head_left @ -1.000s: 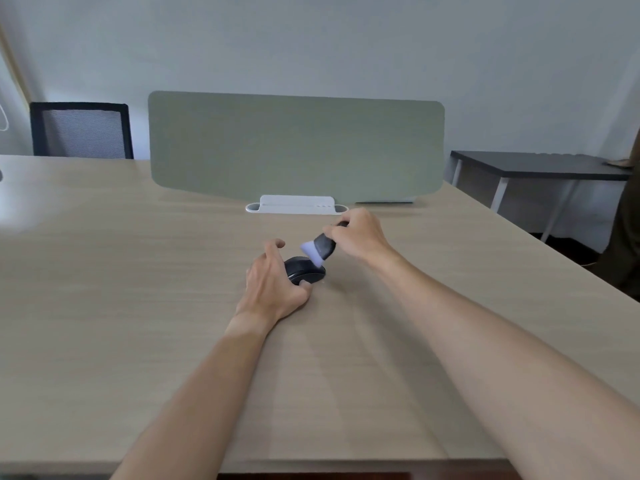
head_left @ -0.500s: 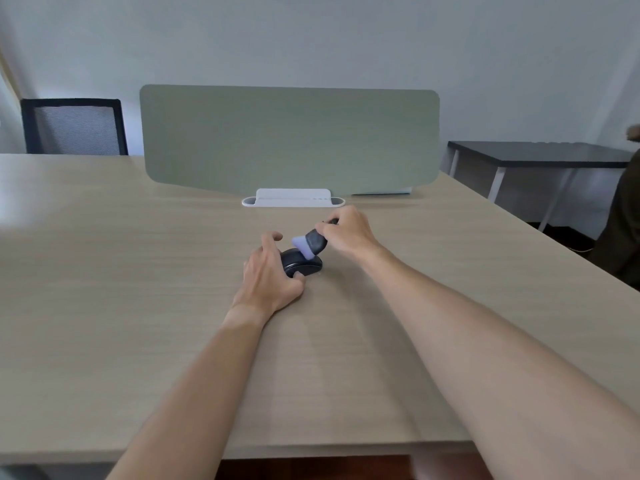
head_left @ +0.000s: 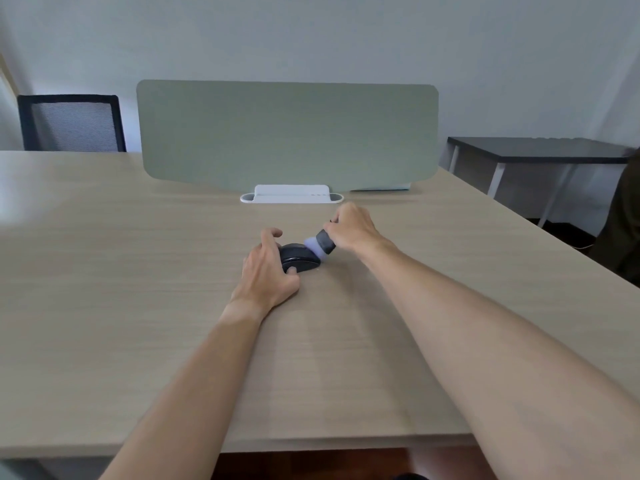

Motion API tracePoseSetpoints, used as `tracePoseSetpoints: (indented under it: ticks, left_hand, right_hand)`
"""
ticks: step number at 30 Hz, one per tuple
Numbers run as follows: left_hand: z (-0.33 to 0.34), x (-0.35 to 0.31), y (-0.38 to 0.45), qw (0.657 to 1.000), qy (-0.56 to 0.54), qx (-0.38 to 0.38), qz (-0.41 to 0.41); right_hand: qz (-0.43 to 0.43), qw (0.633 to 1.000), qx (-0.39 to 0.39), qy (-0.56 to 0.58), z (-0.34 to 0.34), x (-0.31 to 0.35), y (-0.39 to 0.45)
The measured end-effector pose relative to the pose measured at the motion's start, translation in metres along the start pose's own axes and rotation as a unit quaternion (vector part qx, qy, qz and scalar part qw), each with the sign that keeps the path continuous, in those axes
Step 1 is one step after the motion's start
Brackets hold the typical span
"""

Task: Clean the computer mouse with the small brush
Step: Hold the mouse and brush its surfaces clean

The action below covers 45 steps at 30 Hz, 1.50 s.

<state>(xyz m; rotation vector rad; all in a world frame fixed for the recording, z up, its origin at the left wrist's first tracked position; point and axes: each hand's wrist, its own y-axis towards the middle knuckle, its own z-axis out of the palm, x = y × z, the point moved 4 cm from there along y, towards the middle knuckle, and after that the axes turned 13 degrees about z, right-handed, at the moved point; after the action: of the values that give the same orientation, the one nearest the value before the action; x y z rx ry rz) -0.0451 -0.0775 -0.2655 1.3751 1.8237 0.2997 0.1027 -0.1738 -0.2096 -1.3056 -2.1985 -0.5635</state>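
A black computer mouse (head_left: 297, 259) lies on the light wooden table (head_left: 121, 271), near its middle. My left hand (head_left: 268, 271) grips the mouse from the left, thumb on its near edge and fingers curled over its far side. My right hand (head_left: 353, 227) is closed around the dark handle of a small brush (head_left: 320, 242). The brush's pale bluish bristles press on the mouse's right side. Most of the brush handle is hidden inside my fist.
A grey-green divider panel (head_left: 287, 133) stands across the table behind the mouse, on a white base (head_left: 292, 195). A black mesh chair (head_left: 71, 123) is at the back left. A dark side table (head_left: 540, 150) stands at the right, past the table's edge.
The brush has swept from the mouse's top towards its right side. My left hand stays on the mouse. The view has shifted slightly.
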Motion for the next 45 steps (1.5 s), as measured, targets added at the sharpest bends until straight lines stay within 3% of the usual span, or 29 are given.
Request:
tracePoseSetpoints:
  ticks: [4, 8, 15, 21, 28, 34, 42, 45]
  left_hand:
    - [0.001, 0.000, 0.001, 1.000, -0.006, 0.009, -0.007]
    - [0.001, -0.001, 0.000, 1.000, -0.013, 0.009, -0.005]
    - [0.001, 0.001, 0.000, 1.000, -0.017, 0.012, -0.006]
    - [0.001, 0.000, 0.000, 1.000, -0.020, 0.014, -0.011]
    - [0.002, 0.001, -0.001, 1.000, -0.020, 0.017, -0.013]
    - [0.003, 0.002, 0.000, 0.999, -0.022, 0.021, -0.017]
    - [0.004, 0.003, 0.000, 0.999, -0.019, 0.025, -0.017]
    - [0.004, 0.003, 0.001, 1.000, -0.019, 0.023, -0.010]
  right_hand:
    - [-0.013, 1.000, -0.017, 0.015, -0.007, 0.010, 0.004]
    - [-0.016, 0.996, 0.031, 0.079, 0.001, 0.014, 0.001]
    - [-0.008, 0.999, -0.009, -0.039, 0.002, 0.004, 0.010]
    - [-0.017, 0.996, 0.025, 0.082, 0.005, 0.015, 0.000]
    - [0.005, 0.998, 0.000, -0.055, 0.001, 0.004, 0.012]
    - [-0.019, 0.995, 0.007, 0.099, -0.001, 0.009, 0.006]
    - [-0.008, 1.000, -0.006, -0.012, 0.004, 0.003, 0.012]
    - [-0.022, 0.998, -0.009, 0.049, -0.002, 0.012, 0.006]
